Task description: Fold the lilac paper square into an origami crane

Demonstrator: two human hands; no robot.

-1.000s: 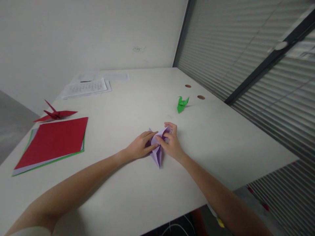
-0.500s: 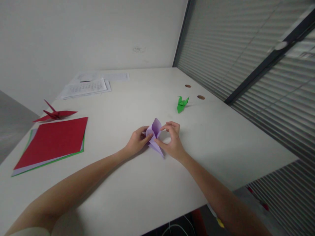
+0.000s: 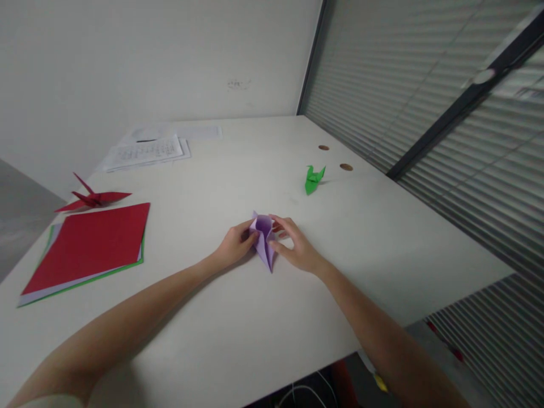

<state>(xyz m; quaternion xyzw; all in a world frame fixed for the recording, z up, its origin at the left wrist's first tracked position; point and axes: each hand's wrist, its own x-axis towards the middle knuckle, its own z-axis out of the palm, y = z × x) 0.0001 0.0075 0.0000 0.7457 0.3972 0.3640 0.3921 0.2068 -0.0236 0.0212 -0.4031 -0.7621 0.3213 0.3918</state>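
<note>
1. A person's left hand [image 3: 233, 247] and right hand [image 3: 298, 251] meet over a purple folded paper [image 3: 264, 242] near the middle of a white desk [image 3: 255, 334], somewhat nearer its front edge than its far edge.
2. The purple folded paper rests on the desk with its narrow point toward the person and its wider end, opened into a small pocket, raised toward the far edge.
3. The left hand's fingers [image 3: 249, 239] are drawn together and clamped on the paper's left side; the right hand's thumb and forefinger pinch its right side, and the other fingers spread loosely on the desk surface.
4. Both bare forearms reach in from the front edge and converge on the paper.
5. A green paper crane [image 3: 313, 179] stands beyond the hands toward the right edge, well apart from them, with two small brown discs [image 3: 345, 167] near it, closer still to that edge.
6. A stack of coloured sheets [image 3: 87, 245], red on top with green and pale edges showing beneath, lies at the left edge near the front left corner.
7. A red paper crane [image 3: 91, 198] sits just beyond that stack, also at the left edge.
8. Printed white sheets [image 3: 147, 152] lie toward the far left corner.
9. Slatted blinds [image 3: 425, 90] run along the desk's right side.
</note>
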